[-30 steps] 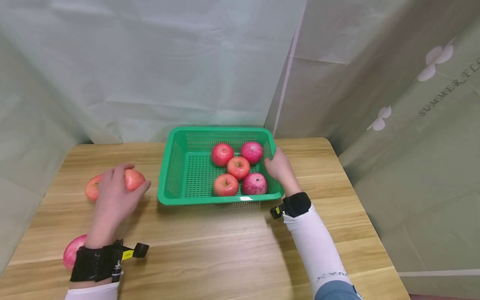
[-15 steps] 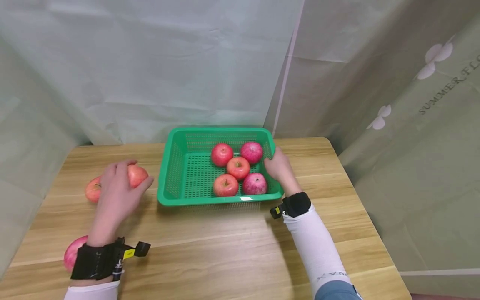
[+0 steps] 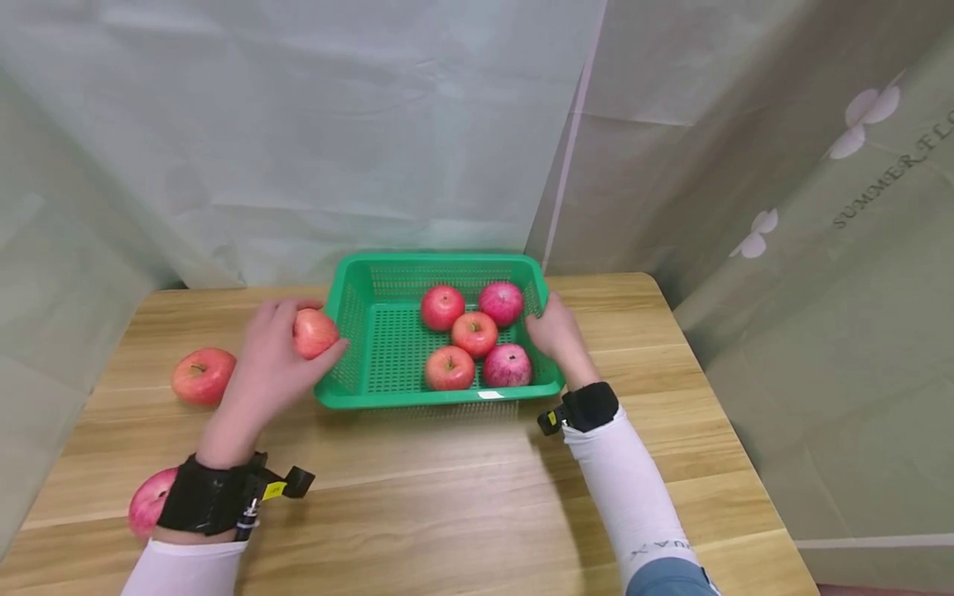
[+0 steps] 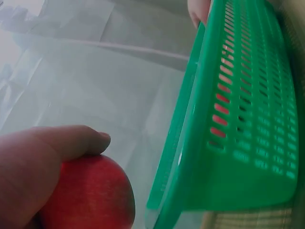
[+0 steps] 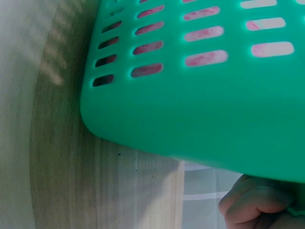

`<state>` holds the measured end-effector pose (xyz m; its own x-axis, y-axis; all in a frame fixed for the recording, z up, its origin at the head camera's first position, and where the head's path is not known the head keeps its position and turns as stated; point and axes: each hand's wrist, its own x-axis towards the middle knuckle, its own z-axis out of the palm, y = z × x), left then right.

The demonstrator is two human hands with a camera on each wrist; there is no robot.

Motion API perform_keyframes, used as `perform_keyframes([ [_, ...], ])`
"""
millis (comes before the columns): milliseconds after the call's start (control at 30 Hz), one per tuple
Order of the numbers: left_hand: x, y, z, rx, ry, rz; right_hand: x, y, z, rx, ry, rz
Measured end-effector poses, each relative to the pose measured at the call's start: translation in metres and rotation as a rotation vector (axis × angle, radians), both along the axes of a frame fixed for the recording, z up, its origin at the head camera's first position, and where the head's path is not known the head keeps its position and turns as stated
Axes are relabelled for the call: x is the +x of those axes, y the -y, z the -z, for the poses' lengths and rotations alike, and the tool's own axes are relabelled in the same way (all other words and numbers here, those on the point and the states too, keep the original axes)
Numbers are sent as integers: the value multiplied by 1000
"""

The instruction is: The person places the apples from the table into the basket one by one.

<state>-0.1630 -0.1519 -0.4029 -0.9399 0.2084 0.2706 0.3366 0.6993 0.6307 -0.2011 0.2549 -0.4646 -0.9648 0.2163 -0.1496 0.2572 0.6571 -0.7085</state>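
My left hand (image 3: 279, 356) grips a red apple (image 3: 315, 334) at the left rim of a green plastic basket (image 3: 417, 399). In the left wrist view the thumb lies along the top of that apple (image 4: 90, 195), beside the basket's slotted wall (image 4: 238, 157). Several apples sit in the basket's right half, among them a pale red apple (image 3: 450, 368) and a streaked dark pink one (image 3: 507, 365). My right hand (image 3: 553, 329) holds the basket's right rim; the right wrist view shows its curled fingers (image 5: 259, 200) under the rim.
Left of the basket, one apple (image 3: 204, 377) rests on the wooden table (image 3: 417, 513). Another pink apple (image 3: 151, 501) lies nearer the front, partly hidden by the left wrist strap (image 3: 209, 497). A grey sheet (image 3: 298, 141) hangs behind the table.
The left hand has lifted its apple and carried it right to the basket's left rim, uncovering the apple left behind on the table. The right hand and basket have stayed in place.
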Motion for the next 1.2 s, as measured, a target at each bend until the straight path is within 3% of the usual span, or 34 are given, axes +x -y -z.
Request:
perform_keyframes([
  [433,-12,-30,-1,-108,43,129,0,0,0,-4,12,11],
  [667,-19,-37,-5,-155,44,163,0,1,-1,-9,16,4],
  [900,-29,-50,-9,-191,77,249,0,1,-1,8,11,11],
  [1200,-43,-66,-13,-340,144,373,0,2,-2,0,11,11],
])
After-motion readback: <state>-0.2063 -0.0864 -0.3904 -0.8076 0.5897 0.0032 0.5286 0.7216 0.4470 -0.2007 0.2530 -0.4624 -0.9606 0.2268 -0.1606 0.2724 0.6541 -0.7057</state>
